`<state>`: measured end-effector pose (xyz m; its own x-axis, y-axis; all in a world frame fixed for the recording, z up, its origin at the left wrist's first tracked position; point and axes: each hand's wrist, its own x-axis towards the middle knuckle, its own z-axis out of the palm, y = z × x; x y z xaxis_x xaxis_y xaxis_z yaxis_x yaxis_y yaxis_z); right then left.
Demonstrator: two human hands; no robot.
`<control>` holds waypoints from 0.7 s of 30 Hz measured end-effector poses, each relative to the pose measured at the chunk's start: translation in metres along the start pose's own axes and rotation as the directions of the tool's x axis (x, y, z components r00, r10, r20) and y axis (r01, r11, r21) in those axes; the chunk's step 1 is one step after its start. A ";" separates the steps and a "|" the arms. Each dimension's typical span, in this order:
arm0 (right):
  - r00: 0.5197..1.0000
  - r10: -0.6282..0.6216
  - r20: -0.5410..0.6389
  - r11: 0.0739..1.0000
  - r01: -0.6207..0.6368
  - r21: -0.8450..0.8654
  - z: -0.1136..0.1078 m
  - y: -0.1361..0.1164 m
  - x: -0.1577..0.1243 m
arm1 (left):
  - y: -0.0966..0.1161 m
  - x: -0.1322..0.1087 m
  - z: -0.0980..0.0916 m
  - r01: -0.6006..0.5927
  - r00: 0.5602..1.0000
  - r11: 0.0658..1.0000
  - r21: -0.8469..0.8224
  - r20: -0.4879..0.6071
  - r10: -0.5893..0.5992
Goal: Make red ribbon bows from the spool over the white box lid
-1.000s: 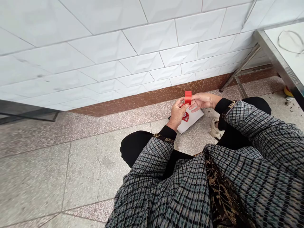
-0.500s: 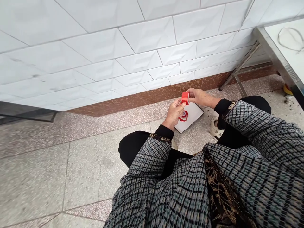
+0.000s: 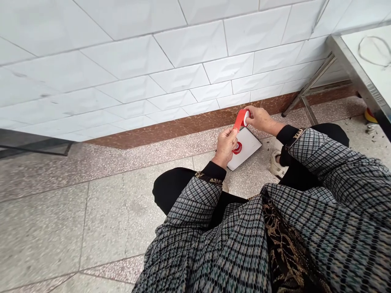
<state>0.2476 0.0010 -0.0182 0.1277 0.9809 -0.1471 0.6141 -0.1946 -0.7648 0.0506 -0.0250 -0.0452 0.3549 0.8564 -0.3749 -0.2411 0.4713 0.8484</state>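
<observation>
My right hand [image 3: 259, 120] grips a roll of red tape [image 3: 244, 116] with a white core. A red strip runs from the roll down to my left hand [image 3: 227, 145], whose fingers pinch its free end. Both hands hover above a white board [image 3: 248, 146] lying on the floor, which carries a curl of red tape [image 3: 237, 148] near my left hand.
I sit low on a speckled stone floor facing a white tiled wall [image 3: 171, 69] with a brown skirting. A metal table [image 3: 360, 69] with slanted legs stands at the right. My shoe [image 3: 276, 165] rests beside the board. A dark frame [image 3: 33, 144] lies at far left.
My right hand has drawn the roll up and to the right, away from my left hand, and a length of red tape now stretches between them.
</observation>
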 end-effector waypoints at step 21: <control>0.995 0.039 0.094 0.947 -0.067 0.313 0.014 -0.001 0.002 | -0.003 0.001 0.003 -0.054 0.999 0.996 -0.065 -0.013 0.053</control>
<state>0.2361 0.0038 -0.0267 0.0776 0.9688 -0.2353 0.3297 -0.2477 -0.9110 0.0544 -0.0265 -0.0467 0.3294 0.8830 -0.3344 -0.3182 0.4373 0.8411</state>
